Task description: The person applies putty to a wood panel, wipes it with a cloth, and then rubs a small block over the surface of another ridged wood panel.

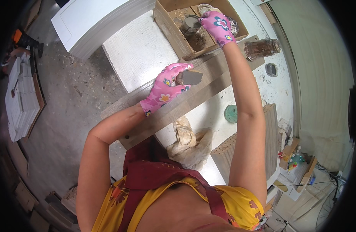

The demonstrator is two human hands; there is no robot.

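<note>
Both of my hands wear pink gloves with a flower print. My left hand is closed around a flat grey piece with uneven edges, which looks like folded sandpaper. It is over a long wood-grain board lying across the table. My right hand reaches over a cardboard box at the far side, with its fingers pinched beside an open small can. Something dark shows at the fingertips, too small to name. A clear lidded tub and a foil-like item are partly hidden behind that hand.
A brown-stained jar lies by the board's right end, near a small dark cup. A green jar, a crumpled cloth and stacked boards are nearer me. White panels are stacked at the far left.
</note>
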